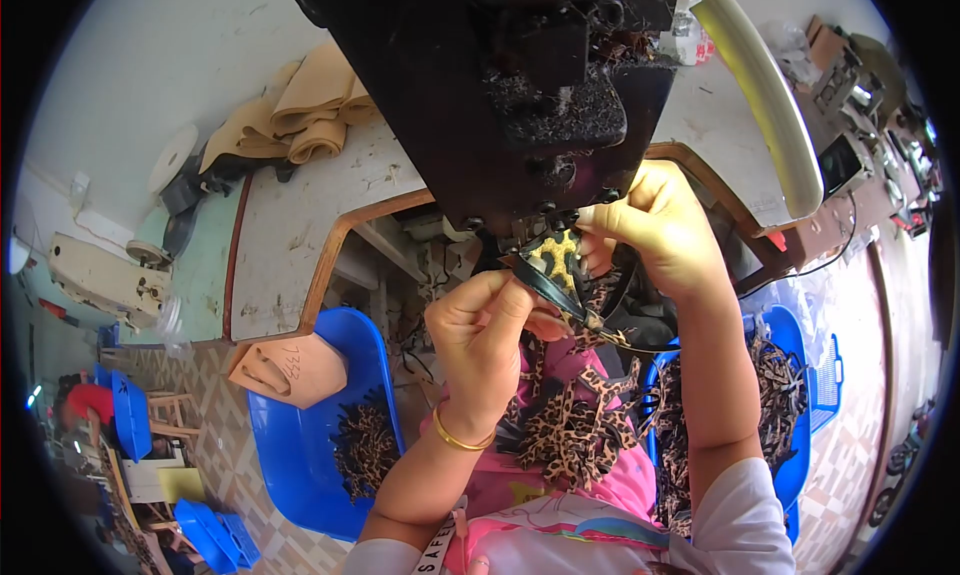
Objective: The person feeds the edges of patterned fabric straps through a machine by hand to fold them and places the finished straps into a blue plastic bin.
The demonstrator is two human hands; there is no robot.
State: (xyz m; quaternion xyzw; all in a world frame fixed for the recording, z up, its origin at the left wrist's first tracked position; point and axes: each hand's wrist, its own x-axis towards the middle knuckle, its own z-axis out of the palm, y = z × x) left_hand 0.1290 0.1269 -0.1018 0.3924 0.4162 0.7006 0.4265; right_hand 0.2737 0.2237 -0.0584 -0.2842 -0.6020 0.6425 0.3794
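Under the black sewing machine head point(475, 95) lies a leopard-print strap piece point(562, 259) with a dark edge strip, lit bright near the needle area. My left hand point(485, 320) pinches the dark strip end of the piece, thumb and fingers pressed together. On the far right side of the piece, my right hand point(655, 220) is closed on its edge close to the machine's foot; some of its fingertips are hidden. A bunch of leopard-print straps point(580, 430) hangs below my hands and rests on my lap.
A blue bin point(285, 455) at left holds leopard strips and a paper bag point(290, 367). Another blue bin point(795, 475) at right is full of strips. Brown sheets point(310, 100) lie on the table point(300, 210), whose wooden edge surrounds an opening. A person in red point(90, 403) is far left.
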